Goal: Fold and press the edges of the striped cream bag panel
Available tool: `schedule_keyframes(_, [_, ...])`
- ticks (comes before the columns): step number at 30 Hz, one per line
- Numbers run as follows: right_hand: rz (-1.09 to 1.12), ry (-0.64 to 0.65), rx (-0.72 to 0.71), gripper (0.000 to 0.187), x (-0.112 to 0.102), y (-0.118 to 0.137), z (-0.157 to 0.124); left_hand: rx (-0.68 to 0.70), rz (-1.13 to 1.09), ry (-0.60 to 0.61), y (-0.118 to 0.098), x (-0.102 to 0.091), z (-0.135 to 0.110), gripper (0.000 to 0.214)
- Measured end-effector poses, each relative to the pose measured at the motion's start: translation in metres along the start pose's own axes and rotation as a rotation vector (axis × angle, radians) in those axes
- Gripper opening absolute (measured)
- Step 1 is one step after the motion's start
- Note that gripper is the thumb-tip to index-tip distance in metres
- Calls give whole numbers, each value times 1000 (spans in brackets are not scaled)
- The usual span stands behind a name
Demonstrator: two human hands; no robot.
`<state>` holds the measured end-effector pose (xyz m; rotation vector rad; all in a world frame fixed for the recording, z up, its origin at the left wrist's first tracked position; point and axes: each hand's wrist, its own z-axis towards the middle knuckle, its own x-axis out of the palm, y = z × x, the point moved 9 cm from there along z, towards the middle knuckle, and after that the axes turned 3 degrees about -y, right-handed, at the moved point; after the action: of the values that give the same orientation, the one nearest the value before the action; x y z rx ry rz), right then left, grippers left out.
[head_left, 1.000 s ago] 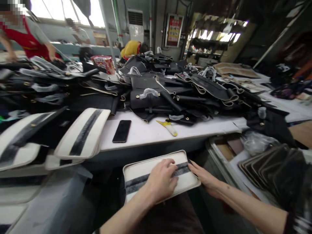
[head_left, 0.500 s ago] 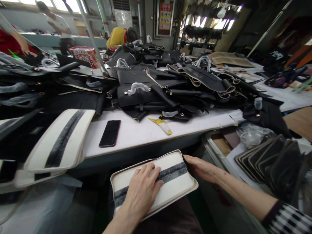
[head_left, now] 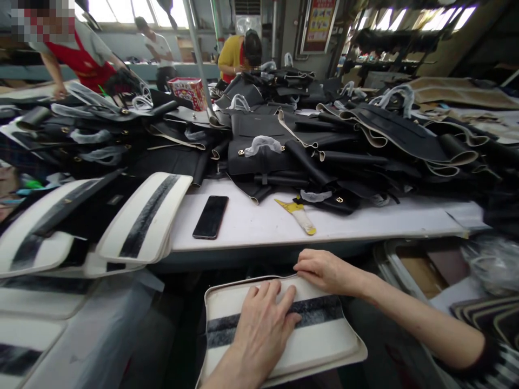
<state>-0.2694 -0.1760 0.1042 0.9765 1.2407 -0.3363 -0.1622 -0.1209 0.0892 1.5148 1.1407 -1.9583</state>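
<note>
A cream panel with a dark stripe (head_left: 324, 335) lies on my lap below the table edge. My left hand (head_left: 263, 324) rests flat on its middle, fingers stretched out over the stripe. My right hand (head_left: 324, 270) is curled over the panel's far edge, fingers bent down onto the rim. More cream striped panels (head_left: 141, 221) are stacked at the left end of the white table (head_left: 385, 221). A black phone (head_left: 211, 216) and a yellow-handled tool (head_left: 298, 213) lie on the table just beyond my hands.
A big heap of black leather bag parts (head_left: 308, 140) covers the back of the table. A red box (head_left: 188, 92) stands behind it. Other people (head_left: 237, 51) work at the far side. Trays and dark pieces (head_left: 486, 313) sit low at the right.
My right hand moved from the panel's right end to its far edge and curled over it. The panel shifted slightly right on my lap. My left hand stayed flat on it.
</note>
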Motion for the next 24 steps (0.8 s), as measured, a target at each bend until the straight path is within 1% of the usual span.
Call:
schedule_keyframes(4, [-186,114,-62,18,7,5,2,-19,-9,-11,1,-2,2,35])
schedule_keyframes(7, [-336,163,-91,14,16,9,2,-11,25,-71,2,2,3,36])
schedule_keyframes(9, [-389,149,-102,18,23,8,1,42,87,-175,0,6,4,46])
schedule_keyframes(10, [-398,137,-102,22,28,5,0,71,129,-255,0,8,5,52])
schedule_keyframes(12, [-335,120,-78,24,38,-7,1,140,219,-407,-2,11,7,58])
schedule_keyframes(13, [-307,110,-63,25,42,-15,1,161,253,-454,-1,13,9,58])
schedule_keyframes(14, [-290,98,-52,24,46,-22,2,172,277,-472,0,16,11,57])
schedule_keyframes(16, [-297,62,-48,25,51,-31,3,171,290,-437,1,17,16,53])
schedule_keyframes(18, [-308,21,-53,24,50,-30,3,153,261,-350,-2,14,17,47])
schedule_keyframes(22, [-335,-13,-32,18,34,-10,4,71,142,-159,-9,0,10,22])
schedule_keyframes(24, [-343,15,-26,16,26,-2,7,40,116,-90,-8,-3,7,18])
